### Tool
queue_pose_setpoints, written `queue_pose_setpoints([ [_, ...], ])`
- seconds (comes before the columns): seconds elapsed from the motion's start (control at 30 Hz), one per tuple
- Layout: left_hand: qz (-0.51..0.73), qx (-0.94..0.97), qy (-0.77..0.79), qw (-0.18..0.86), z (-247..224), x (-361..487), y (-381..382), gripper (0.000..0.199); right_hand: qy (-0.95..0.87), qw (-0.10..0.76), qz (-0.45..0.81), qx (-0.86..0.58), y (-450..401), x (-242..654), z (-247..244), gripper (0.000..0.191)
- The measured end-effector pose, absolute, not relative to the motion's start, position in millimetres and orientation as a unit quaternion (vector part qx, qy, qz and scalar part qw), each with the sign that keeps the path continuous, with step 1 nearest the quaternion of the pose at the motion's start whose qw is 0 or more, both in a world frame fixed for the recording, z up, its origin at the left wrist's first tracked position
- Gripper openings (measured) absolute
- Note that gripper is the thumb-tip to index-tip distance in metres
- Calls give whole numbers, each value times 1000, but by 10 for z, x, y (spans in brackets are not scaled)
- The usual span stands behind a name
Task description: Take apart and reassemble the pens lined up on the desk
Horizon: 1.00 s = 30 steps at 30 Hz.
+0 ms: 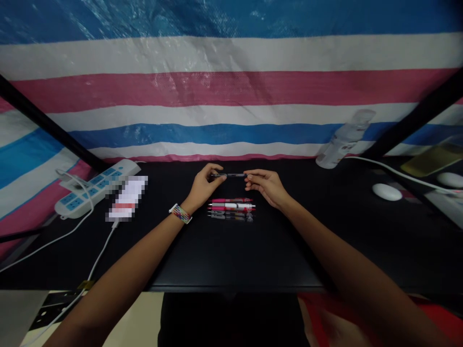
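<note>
A dark, slim pen (235, 175) lies crosswise between my hands, above the row of other pens. My left hand (206, 185) pinches its left end between thumb and fingers. At the other end, the fingertips of my right hand (265, 185) close on the pen's tip. Just nearer to me, several pens lie side by side on the black table: a red one (231, 200), a white and red one (233, 206), and a clear one with a grey grip (231, 216). A colourful band circles my left wrist.
On the left are a white power strip (77, 205) and a blurred-out phone (127, 198) with a white cable. A clear bottle (342, 144) stands at the back right, near a white mouse-like object (387, 192). Striped sheeting (231, 89) hangs behind the table (238, 260).
</note>
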<state>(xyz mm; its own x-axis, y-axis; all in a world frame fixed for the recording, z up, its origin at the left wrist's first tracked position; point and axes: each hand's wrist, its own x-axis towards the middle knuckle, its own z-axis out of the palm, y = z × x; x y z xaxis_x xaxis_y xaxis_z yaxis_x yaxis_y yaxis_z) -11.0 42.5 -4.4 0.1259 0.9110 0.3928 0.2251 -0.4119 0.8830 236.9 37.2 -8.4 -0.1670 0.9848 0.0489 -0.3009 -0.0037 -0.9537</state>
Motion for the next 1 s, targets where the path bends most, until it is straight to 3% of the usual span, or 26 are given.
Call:
queue_pose_setpoints([
  [0.07,496,671,432,342,-51,-117,436,25,-464,531,606,-368,379,2371,-80,41],
  [0.17,479,669,448,350,-60,-125,448,47,-470,528,606,-365,387,2374,-85,39],
  [0.27,515,649,418,373,-71,-131,459,26,-461,536,606,-364,398,2379,-93,37],
  [0.43,500,639,436,389,-87,-161,478,42,-457,535,606,-371,407,2386,-93,35],
  [0.53,518,638,409,397,-86,-179,484,28,-455,538,604,-372,407,2386,-90,36],
  [0.73,505,643,418,396,-46,-175,472,27,-449,540,607,-373,407,2379,-84,33],
  [0.83,511,632,421,402,-26,-167,451,34,-443,543,609,-372,409,2377,-77,32],
  [0.93,483,628,470,388,-21,-182,432,67,-449,538,609,-371,405,2375,-66,32],
  [1.0,476,620,494,382,-24,-196,426,76,-455,537,609,-365,396,2372,-59,30],
])
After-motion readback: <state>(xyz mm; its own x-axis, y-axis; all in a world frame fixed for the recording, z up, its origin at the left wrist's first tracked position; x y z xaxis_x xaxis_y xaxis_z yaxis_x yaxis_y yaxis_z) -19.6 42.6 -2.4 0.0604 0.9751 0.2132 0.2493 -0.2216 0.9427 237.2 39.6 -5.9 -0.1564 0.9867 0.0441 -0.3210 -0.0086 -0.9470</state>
